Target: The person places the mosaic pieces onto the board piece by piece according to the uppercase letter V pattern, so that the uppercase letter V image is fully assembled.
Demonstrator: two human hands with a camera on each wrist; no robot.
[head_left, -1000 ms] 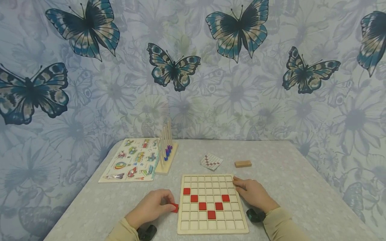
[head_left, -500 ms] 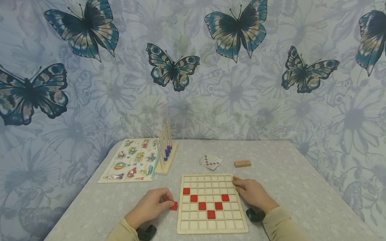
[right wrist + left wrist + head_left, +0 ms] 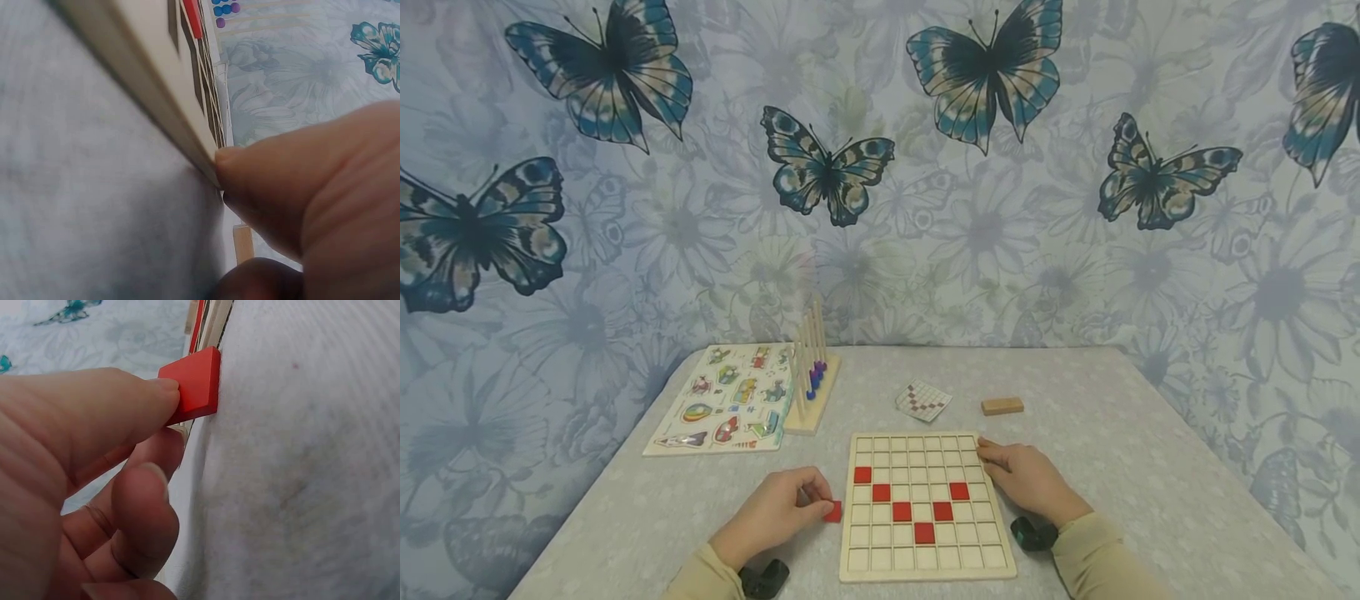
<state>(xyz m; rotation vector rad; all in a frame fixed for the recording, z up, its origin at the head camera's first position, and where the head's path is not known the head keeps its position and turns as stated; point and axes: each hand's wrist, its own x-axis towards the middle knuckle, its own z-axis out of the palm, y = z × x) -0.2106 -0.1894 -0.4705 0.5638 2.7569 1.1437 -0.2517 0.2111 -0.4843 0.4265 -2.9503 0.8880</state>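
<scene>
Between the thumb and fingertips of my left hand (image 3: 782, 508) is a red square tile (image 3: 832, 511), pinched just left of the board's left edge. The left wrist view shows that tile (image 3: 197, 384) with its flat face under the thumb and one edge close to the tablecloth. A pale wooden grid board (image 3: 880, 568) lies flat, with several red tiles set in a V shape, among them a tile (image 3: 924, 533) at the V's low point. My right hand (image 3: 1030, 479) rests its fingertips on the board's upper right edge; the right wrist view shows the thumb (image 3: 269, 175) touching that edge.
Behind the board lie a pattern card (image 3: 923, 402) and a small wooden block (image 3: 1002, 406). At the back left are a picture puzzle board (image 3: 745, 392) and a peg stand (image 3: 808, 421) with blue and purple beads. A butterfly-patterned wall closes the table's far side.
Over the last second the tile in my left hand turns slightly, its flat face showing more, and shifts up a little. The right hand keeps its place on the board.
</scene>
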